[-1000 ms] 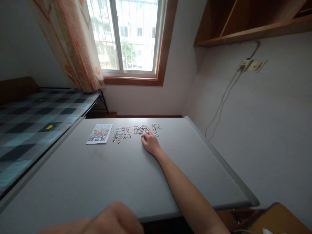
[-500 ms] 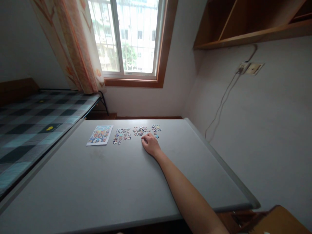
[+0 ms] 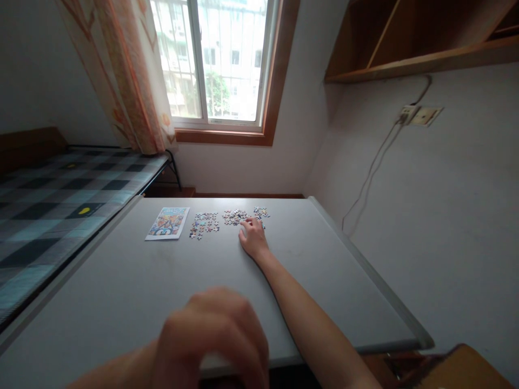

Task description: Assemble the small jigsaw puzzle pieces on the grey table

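Observation:
My right hand rests on the table at the near edge of a pile of jigsaw puzzle pieces. Its fingers reach out over the closest pieces, with the thumb apart, and nothing shows between them. Partly behind its fingers lies a smaller group of pieces. Left of the pile, more loose pieces are spread in rough rows. Large and blurred in the foreground, my left hand is raised over the near table edge with bent fingers. Its fingertips are cut off by the frame's bottom.
A colourful picture sheet lies left of the pieces on the grey table. A bed with a checked cover adjoins the left side. On the right wall, cords hang from a socket below a wooden shelf.
My left hand has come up into view from the bottom edge. My right hand's fingers have stretched out and moved slightly forward towards the pieces. The view has shifted a little.

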Motion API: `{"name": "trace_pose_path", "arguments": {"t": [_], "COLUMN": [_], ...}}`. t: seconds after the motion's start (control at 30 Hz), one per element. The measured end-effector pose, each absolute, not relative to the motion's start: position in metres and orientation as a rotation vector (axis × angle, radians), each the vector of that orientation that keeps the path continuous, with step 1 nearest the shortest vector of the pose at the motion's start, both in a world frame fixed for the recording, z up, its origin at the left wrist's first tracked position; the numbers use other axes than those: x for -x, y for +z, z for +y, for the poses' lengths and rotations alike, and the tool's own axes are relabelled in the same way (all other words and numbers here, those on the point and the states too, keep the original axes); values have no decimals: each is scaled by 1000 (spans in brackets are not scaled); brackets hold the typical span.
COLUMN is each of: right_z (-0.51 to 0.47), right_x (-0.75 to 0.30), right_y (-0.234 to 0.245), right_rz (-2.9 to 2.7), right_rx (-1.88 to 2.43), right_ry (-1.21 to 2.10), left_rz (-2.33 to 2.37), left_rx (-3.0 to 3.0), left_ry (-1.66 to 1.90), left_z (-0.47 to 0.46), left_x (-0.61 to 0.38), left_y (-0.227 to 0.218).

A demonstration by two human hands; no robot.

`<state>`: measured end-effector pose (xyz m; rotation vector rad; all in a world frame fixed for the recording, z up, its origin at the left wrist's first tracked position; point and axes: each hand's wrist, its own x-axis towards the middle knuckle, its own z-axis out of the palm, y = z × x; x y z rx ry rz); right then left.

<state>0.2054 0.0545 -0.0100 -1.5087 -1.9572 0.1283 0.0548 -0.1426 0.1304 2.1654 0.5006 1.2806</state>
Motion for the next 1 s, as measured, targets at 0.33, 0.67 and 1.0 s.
{"name": "trace_pose_path", "arguments": {"t": [0.33, 0.67, 1.0], "right_z": [52, 50, 57], "right_x": [-199, -204, -210], "right_y": [-9, -8, -12], "right_rz": [-2075, -2075, -1960], "right_rx": [1693, 1619, 1616], "right_ry": [58, 69, 144], "left_rz": [1501, 1729, 1736], "left_rx": [-2515, -2424, -2304], "left_ry": [818, 727, 763], "left_z": [11, 5, 1], "left_x": [-21, -20, -22], "left_y": [11, 6, 5]}}
